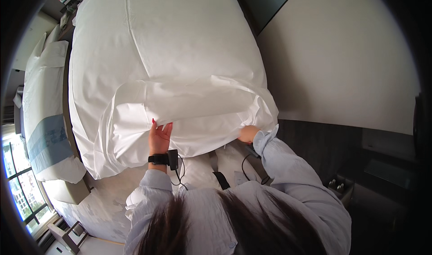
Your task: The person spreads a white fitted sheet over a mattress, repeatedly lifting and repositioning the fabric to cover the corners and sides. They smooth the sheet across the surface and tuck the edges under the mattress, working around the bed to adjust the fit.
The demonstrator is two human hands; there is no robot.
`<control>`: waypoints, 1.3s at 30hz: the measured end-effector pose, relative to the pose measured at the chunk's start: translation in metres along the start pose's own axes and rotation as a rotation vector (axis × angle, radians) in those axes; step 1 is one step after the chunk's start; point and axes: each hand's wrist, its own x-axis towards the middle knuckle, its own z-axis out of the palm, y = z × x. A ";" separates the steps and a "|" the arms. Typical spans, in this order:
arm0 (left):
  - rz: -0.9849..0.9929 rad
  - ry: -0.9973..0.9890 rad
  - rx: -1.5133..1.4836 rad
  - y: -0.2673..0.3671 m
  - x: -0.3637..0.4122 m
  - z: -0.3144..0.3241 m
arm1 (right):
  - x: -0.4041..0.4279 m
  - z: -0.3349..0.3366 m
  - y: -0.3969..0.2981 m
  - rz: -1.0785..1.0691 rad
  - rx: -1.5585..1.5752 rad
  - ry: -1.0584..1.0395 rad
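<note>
White bed linen (192, 49) covers the bed before me, with a lengthwise crease left of its middle. Its near end is folded back in a loose, wrinkled flap (189, 100). At the edge of this flap, left of centre, my left hand (160, 138) is turned palm up, fingertips and thumb on the cloth. My right hand (248, 134) grips the linen near the bed's right front corner. It is slightly blurred, and its fingertips are hidden. A black strap with a small device (172, 159) and cable sits on my left wrist.
A second bed (45, 103) with a blue-grey runner (50, 143) stands at the left, beside a window (25, 184). To the right are a pale wall panel (341, 62) and a dark cabinet (381, 174). Patterned carpet (104, 204) lies at the lower left.
</note>
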 end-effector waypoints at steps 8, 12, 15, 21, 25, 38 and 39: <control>0.195 0.086 0.134 0.003 -0.004 0.032 | 0.053 -0.024 0.090 0.141 0.312 0.297; 0.342 0.130 0.094 0.008 -0.008 0.032 | 0.027 0.034 0.139 0.433 0.414 0.565; 0.386 0.101 0.056 -0.008 -0.002 0.032 | 0.022 0.068 0.149 0.320 0.638 0.687; 0.328 0.277 0.060 -0.026 -0.015 0.050 | 0.036 0.056 0.096 0.066 0.608 0.742; 0.325 0.326 0.075 -0.027 -0.034 0.037 | 0.028 -0.002 -0.001 -0.045 0.201 0.604; 0.365 0.359 0.340 -0.025 -0.052 0.023 | 0.029 -0.120 -0.194 -0.486 1.882 -0.470; 0.368 0.319 0.350 -0.021 -0.054 0.017 | 0.031 -0.118 -0.207 -0.382 1.912 -0.432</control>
